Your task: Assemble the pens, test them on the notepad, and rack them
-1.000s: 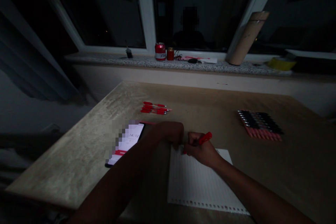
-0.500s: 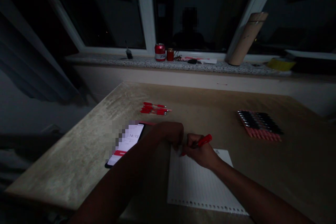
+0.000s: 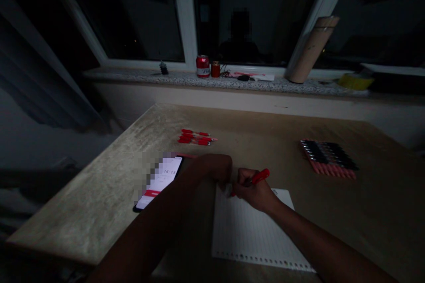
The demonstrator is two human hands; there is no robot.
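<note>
My right hand is closed around a red pen, its tip down by the top left part of a sheet of lined paper. The sheet lies flat, with torn binding holes along its near edge. My left hand is curled at the sheet's far left corner, close beside the pen tip. Its fingertips are dark, and what they hold, if anything, cannot be made out. Beside the left forearm lies a phone with a lit screen reading 14:13.
Several red pens lie at the back left of the table. A row of black-and-pink pens lies on the right. On the windowsill stand a red can, a small red jar and a tall wood-coloured flask, near yellow tape.
My right hand and the red pen have shifted very slightly to the right along the paper. The left hand stays in the same spot.
</note>
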